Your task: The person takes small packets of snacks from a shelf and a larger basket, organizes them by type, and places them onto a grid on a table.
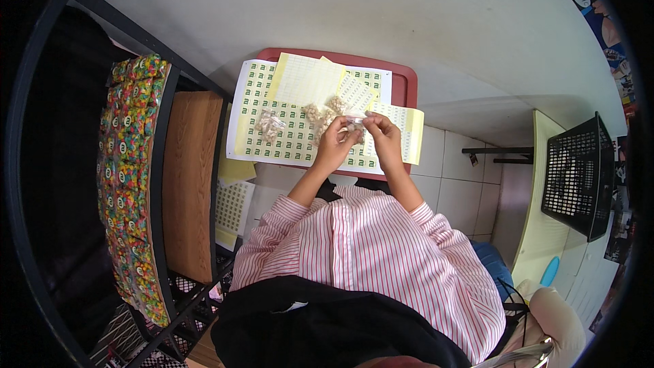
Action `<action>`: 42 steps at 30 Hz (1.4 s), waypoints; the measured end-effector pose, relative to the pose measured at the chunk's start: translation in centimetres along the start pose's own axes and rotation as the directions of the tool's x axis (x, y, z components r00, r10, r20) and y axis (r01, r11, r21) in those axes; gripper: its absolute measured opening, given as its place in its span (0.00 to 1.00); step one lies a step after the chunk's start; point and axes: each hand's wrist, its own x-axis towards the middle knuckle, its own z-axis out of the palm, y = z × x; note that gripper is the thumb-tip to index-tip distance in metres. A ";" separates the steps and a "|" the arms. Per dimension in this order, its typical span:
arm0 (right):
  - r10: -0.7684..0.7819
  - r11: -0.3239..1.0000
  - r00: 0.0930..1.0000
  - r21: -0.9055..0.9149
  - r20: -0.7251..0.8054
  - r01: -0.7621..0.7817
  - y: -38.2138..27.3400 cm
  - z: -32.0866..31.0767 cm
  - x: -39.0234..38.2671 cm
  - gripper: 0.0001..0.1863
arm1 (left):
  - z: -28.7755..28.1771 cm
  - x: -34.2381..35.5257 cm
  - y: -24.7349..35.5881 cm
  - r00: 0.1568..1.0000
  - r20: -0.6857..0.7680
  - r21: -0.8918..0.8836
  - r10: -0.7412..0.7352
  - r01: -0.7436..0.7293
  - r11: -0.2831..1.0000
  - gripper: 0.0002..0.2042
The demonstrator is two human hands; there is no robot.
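Both hands meet over a red-rimmed table (411, 85), pinching the top of a small clear plastic bag (355, 121) with pale bits inside. My left hand (336, 143) grips its left side, fingers closed. Opposite it, my right hand (384, 138) has thumb and fingertips closed on the bag's upper right edge. Part of the bag is hidden by the fingers. Several similar filled bags (330, 114) lie just beyond my left hand. Another filled bag (270, 125) rests farther left. Under them spread sheets of green-printed stickers (289, 138) and a pale yellow label sheet (300, 76).
On the left, a dark metal rack (194, 71) holds a row of colourful packets (129, 177) and a brown wooden board (191, 184). More sticker sheets (233, 204) lie below the table's left side. At right, a black basket (578, 174) stands on a pale yellow surface (538, 232).
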 end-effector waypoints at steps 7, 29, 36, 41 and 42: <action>0.095 0.896 0.989 0.423 0.115 -0.135 -1.0 -0.5 0.1 0.21 | -1.3 -0.2 0.3 0.921 0.341 -0.753 -0.190 0.388 0.531 0.14; -0.211 0.977 0.976 0.051 0.059 0.208 -0.9 0.8 0.3 0.07 | -1.7 0.1 0.0 0.999 -0.024 -0.051 -0.034 0.033 0.998 0.12; -0.113 0.992 0.993 -0.048 0.043 0.115 0.3 1.4 0.2 0.08 | -1.6 -0.1 0.3 1.000 0.000 -0.070 -0.030 0.030 0.997 0.12; -0.151 0.977 0.989 -0.149 0.011 0.151 0.1 1.7 0.1 0.08 | -1.6 -0.2 0.7 1.000 -0.001 -0.050 -0.030 0.029 0.998 0.11; -0.170 0.971 0.985 -0.170 0.004 0.168 0.2 1.7 0.1 0.08 | -1.6 -0.2 0.6 1.000 -0.005 -0.042 -0.018 0.017 0.999 0.11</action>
